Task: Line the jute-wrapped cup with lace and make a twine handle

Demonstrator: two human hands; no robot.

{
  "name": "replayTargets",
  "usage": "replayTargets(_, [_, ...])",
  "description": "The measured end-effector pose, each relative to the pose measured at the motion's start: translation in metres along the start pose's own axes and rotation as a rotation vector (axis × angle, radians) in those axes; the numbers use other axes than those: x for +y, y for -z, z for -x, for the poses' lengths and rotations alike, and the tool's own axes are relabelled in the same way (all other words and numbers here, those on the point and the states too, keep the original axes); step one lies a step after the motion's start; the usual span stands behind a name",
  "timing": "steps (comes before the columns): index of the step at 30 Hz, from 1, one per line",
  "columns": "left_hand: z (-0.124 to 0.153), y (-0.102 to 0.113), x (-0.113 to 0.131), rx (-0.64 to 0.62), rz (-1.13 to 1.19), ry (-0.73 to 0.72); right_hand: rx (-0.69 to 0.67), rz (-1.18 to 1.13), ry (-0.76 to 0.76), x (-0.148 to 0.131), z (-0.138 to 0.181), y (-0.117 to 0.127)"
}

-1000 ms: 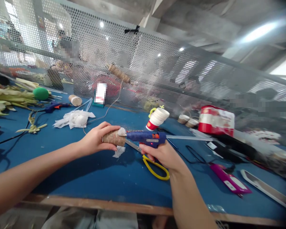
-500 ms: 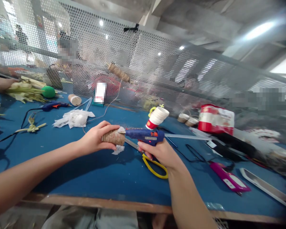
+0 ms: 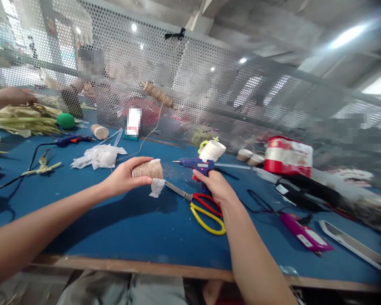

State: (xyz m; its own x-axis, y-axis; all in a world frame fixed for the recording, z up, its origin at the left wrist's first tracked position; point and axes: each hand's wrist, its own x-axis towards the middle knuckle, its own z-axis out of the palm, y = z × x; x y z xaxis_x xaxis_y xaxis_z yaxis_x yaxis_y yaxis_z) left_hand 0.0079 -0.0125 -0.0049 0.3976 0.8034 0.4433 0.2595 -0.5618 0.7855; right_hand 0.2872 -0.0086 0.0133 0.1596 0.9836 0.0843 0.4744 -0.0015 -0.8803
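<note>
Your blue tabletop [image 3: 130,237] spreads before you, its brown front edge [image 3: 139,267] at six o'clock. Across its far side, from ten to three o'clock, runs a grey perforated metal screen [image 3: 206,101], small lights [image 3: 133,27] glinting through between eleven and one. Above, at two, a bright white lamp [image 3: 347,37] shines against a grey ceiling [image 3: 266,25].

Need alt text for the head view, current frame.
A person's left hand holds a twine-wrapped cylinder sideways; the right hand holds a blue glue gun, its nozzle apart from the cylinder. Scissors lie nearby on a blue table.
</note>
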Motion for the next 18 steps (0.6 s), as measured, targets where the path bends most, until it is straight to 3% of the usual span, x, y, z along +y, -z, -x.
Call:
replayTargets(9, [-0.001, 0.002, 0.007, -0.047, 0.154, 0.104, 0.014, 0.218, -0.065, 0.029, -0.03, -0.014])
replayTargets(15, [0.0, 0.0, 0.013, -0.06, 0.323, 0.212, 0.134, 0.376, 0.1, 0.002, -0.013, -0.014])
replayTargets(16, [0.0, -0.001, 0.014, -0.066, 0.356, 0.231, 0.093, 0.363, 0.174, -0.007, -0.004, -0.016])
replayTargets(18, [0.001, -0.002, 0.016, -0.077, 0.439, 0.274, -0.214, 0.251, 0.455, -0.028, 0.017, -0.022])
